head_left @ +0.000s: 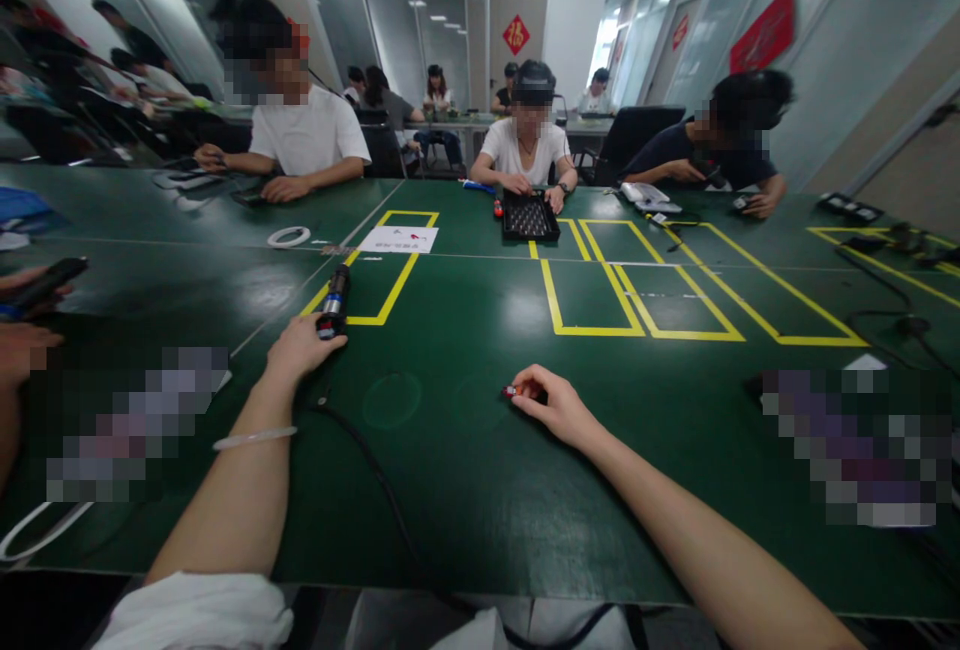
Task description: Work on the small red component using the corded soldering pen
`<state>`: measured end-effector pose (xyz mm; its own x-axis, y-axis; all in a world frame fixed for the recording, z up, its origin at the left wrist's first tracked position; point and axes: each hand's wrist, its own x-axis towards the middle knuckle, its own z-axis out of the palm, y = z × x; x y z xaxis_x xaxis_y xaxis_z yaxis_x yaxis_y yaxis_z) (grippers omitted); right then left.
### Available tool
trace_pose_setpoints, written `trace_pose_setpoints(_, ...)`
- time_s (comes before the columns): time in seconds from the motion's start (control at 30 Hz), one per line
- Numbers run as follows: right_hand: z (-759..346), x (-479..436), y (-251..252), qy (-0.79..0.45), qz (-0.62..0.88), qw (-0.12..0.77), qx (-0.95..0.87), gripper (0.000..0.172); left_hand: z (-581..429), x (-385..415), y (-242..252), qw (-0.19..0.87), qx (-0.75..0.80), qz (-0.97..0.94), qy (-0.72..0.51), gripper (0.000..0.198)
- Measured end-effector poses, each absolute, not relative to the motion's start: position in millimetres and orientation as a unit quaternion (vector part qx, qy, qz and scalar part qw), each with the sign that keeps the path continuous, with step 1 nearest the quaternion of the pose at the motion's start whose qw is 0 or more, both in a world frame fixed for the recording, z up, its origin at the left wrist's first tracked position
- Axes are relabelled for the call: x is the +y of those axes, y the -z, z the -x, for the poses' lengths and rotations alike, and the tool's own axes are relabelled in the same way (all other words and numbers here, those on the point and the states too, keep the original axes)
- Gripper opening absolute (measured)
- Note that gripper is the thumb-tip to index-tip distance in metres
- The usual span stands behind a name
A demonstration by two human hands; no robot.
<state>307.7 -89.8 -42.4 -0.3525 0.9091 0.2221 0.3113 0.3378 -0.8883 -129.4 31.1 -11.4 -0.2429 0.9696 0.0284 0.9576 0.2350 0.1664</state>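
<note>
My left hand (298,348) rests on the green table (465,450), its fingers closed round the near end of a black electric screwdriver (334,300) that lies pointing away from me; the tool's black cable (375,475) trails back toward my body. A pale bangle sits on that wrist. My right hand (551,405) lies further right on the table, fingertips pinched on a small red-and-black part (511,392).
Yellow tape rectangles (600,295) mark the table's middle. A white paper (398,239) and white tape ring (289,236) lie beyond the screwdriver. Across the table a person works at a black tray (529,218). Another person's hand holds a phone (45,282) at far left.
</note>
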Motion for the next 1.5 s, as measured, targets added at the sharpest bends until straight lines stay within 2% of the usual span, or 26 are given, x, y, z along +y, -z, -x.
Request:
trace_pose_setpoints(0.3,-307,-90,43,-0.396,0.429,0.377,-0.719,0.011,50,9,6,0.01,0.749,-0.661,-0.044,0.065)
trace_pose_setpoints(0.73,-312,-88,44,-0.341,0.437,0.375,-0.743,0.013,-66,-49,5,0.037,0.559,-0.824,-0.086,0.06)
trace_pose_setpoints(0.93,-311,-90,45,-0.37,0.451,0.363,-0.727,0.015,-85,-64,8,0.033,0.52,-0.848,-0.098,0.06)
trace_pose_setpoints(1.5,-304,-89,48,-0.346,0.451,0.362,-0.739,0.012,-94,-75,8,0.04,0.488,-0.865,-0.112,0.062)
